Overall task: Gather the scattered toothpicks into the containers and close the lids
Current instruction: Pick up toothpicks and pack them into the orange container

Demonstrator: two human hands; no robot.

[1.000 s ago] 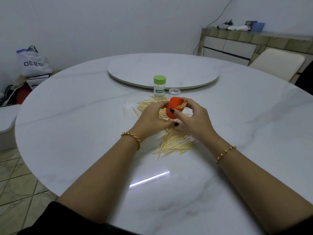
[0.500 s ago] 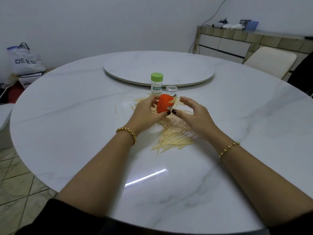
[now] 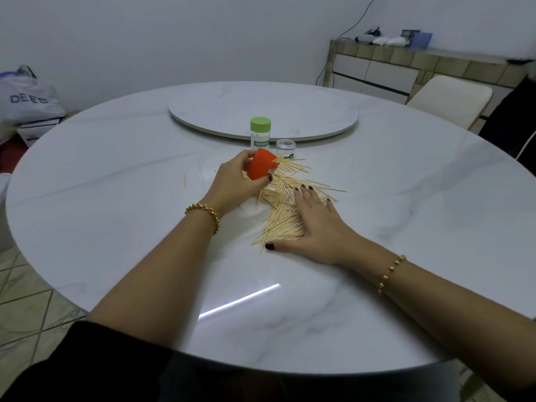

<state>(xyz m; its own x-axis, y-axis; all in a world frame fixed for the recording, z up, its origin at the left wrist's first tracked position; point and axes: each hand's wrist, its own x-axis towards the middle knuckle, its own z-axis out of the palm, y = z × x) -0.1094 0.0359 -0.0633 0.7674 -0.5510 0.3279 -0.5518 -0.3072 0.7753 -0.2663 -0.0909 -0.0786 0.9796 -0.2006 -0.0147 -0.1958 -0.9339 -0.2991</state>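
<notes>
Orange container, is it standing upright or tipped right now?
Tipped: the left hand grips the orange container slanted, its mouth leaning right, toothpick ends poking out.

"TOOTHPICK" on green-lidded container — "DEES" on bag

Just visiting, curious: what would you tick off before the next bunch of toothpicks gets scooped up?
1. Left hand has a grip on the orange container: ok.
2. Room left inside it: cannot tell.
3. Right hand flat on the toothpick pile: ok.
4. Pile all in one place: not ok, a stray toothpick lies apart to the left.
5. Green-lidded container upright, clear of the hands: ok.
</notes>
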